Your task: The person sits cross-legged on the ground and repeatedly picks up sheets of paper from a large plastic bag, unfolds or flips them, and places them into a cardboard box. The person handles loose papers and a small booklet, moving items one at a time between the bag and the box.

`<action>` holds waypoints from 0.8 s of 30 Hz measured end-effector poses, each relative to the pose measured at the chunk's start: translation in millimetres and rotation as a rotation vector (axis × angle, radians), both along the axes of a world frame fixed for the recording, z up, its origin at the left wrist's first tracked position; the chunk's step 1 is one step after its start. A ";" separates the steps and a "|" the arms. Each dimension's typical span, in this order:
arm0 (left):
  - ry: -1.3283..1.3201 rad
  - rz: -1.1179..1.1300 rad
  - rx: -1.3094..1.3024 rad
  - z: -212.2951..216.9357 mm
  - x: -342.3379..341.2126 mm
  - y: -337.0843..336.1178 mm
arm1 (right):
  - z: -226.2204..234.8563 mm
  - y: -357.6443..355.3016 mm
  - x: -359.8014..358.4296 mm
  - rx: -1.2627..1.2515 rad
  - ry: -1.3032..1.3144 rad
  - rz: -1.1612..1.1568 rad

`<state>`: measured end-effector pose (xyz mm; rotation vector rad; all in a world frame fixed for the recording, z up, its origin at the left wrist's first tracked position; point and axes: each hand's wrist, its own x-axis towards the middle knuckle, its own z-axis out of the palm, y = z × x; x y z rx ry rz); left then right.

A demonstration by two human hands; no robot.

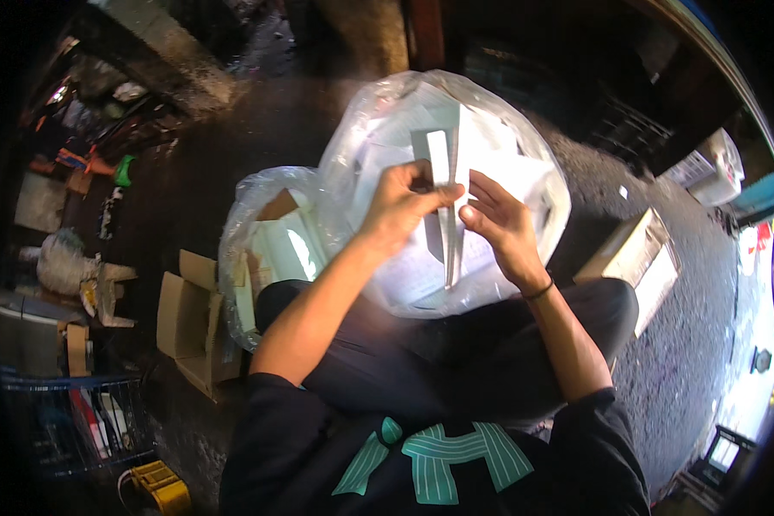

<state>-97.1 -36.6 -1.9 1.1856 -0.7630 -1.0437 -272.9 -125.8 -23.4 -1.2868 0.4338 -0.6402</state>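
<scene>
Wire basket (pixel 69 421): far left, low in the view; holds upright flat items.
Brown carton (pixel 189 331): open, on the floor beside the person's left knee.
Smaller plastic bag (pixel 271 245): clear, just left of the lap; filled with folded white pieces.
Left hand (pixel 400 202): raised over the lap; fingers closed on the upper part of the folded white strip, thumb and fingertips pinching it.
Folded white strip (pixel 450 232): long, narrow, held nearly upright between both hands, above the large bag; its lower end tapers to a point.
Large plastic bag (pixel 537 155): clear, resting on the lap; full of flat white paper pieces.
Right hand (pixel 500 219): fingers curled against the strip's right edge, gripping it; dark band at the wrist.
Flat carton (pixel 632 258): on the floor to the right of the knee.
</scene>
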 end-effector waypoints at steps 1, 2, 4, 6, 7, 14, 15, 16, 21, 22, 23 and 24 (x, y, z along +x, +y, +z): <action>-0.024 -0.044 -0.024 2.7 3.0 -0.1 | 1.7 -1.1 0.9 0.016 -0.046 0.002; 0.001 -0.062 -0.003 3.8 1.2 0.1 | 9.0 -0.7 -2.1 -0.031 -0.026 0.010; 0.062 -0.063 0.011 8.0 -4.8 1.1 | 14.8 1.1 -6.2 -0.078 0.080 -0.013; 0.067 -0.081 0.008 0.3 0.1 3.2 | 18.9 2.1 -7.5 -0.016 0.108 -0.033; 0.106 -0.081 0.016 2.8 1.6 3.0 | 19.6 2.2 -7.7 0.008 0.118 -0.049; -0.317 0.227 0.060 1.9 35.4 1.1 | -13.2 -32.0 -17.9 -0.196 0.223 -0.396; -0.631 0.358 0.088 0.5 54.1 2.5 | -18.1 -39.7 -21.2 -0.300 0.255 -0.507; -0.680 0.467 0.086 -1.2 71.3 3.6 | -25.1 -56.5 -30.3 -0.329 0.266 -0.537; -0.313 0.675 0.168 -3.7 97.4 4.6 | 23.5 -58.5 -31.0 -0.120 0.154 -0.588; -0.291 0.611 0.136 -2.2 91.2 1.6 | 19.3 -60.2 -32.6 -0.125 0.152 -0.599; -0.269 0.546 0.103 -0.4 88.1 0.3 | 17.0 -62.2 -34.3 -0.128 0.149 -0.610; -0.219 0.461 0.066 -6.3 88.9 0.4 | 17.6 -64.7 -39.7 0.001 0.097 -0.559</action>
